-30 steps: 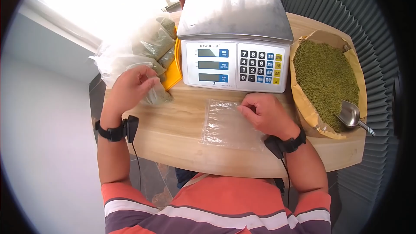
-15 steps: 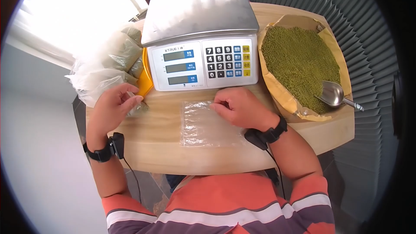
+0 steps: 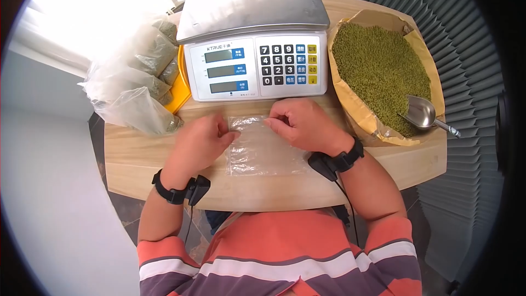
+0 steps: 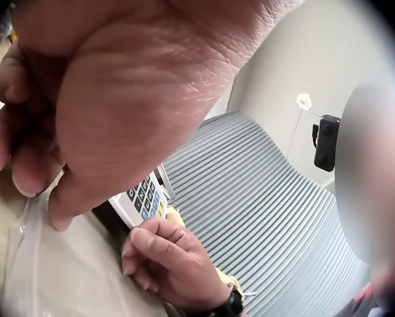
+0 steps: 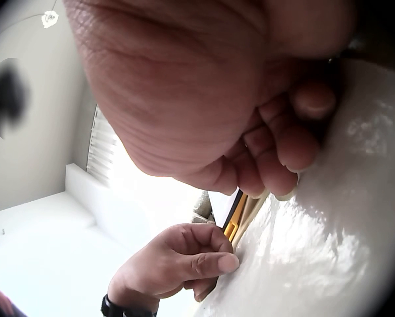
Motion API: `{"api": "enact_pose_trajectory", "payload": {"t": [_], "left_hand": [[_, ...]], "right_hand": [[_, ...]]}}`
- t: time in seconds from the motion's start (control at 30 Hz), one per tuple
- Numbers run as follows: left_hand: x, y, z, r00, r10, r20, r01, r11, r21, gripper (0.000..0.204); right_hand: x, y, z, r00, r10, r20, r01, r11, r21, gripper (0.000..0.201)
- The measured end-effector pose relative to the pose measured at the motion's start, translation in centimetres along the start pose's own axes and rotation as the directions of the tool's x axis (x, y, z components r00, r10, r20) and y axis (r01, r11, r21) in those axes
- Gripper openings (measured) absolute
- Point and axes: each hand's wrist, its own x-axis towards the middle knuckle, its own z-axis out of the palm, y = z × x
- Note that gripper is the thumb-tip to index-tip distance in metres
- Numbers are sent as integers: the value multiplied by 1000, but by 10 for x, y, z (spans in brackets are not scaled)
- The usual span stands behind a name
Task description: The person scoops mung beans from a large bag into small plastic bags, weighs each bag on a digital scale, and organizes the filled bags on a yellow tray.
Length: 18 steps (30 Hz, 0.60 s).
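A clear plastic bag point(image 3: 255, 148) lies flat on the table in front of the scale. At its left edge is my left hand point(image 3: 200, 141), fingers curled; in the left wrist view its thumb and a finger point(image 4: 29, 181) pinch the bag's edge. Over the bag's upper right part sits my right hand point(image 3: 307, 123), with curled fingers and the thumb close to the index fingertip. In the right wrist view its fingertips point(image 5: 286, 188) come right down to the film; I cannot tell whether they grip it.
A weighing scale point(image 3: 252, 66) stands behind the bag. On the right is a paper sack point(image 3: 356, 112) of green beans point(image 3: 378, 66) with a metal scoop point(image 3: 421, 112) in it. Filled plastic bags point(image 3: 156, 57) lie by a yellow tray point(image 3: 179, 96) on the left.
My left hand has come away from the filled bags and moved right to the flat bag's left edge. The right hand has stayed at the bag. The head view has shifted.
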Motion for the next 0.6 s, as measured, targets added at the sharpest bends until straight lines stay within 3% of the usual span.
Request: {"api": "enact_pose_trajectory", "payload": {"t": [0.2,0.27,0.4,0.47,0.6], "left_hand": [[-2,-7,5,998,2,58,1,998,-56,22],[-3,-13,11,990,81,-119,-86,996,-38,20],[-4,-13,10,983,111,-147,-118,992,-44,23],[-2,-15,10,997,67,-23,-69,994,-88,26],[-4,-17,15,987,157,-33,-160,981,-111,26]], "right_hand": [[0,-1,-1,1000,-9,2,9,1000,-13,21],[0,-1,0,1000,-5,4,5,1000,-12,20],[0,-1,-1,999,-27,18,28,998,-49,18],[-1,-1,-1,1000,-20,14,21,999,-38,18],[-2,-3,-3,1000,2,18,-2,1000,5,18]]}}
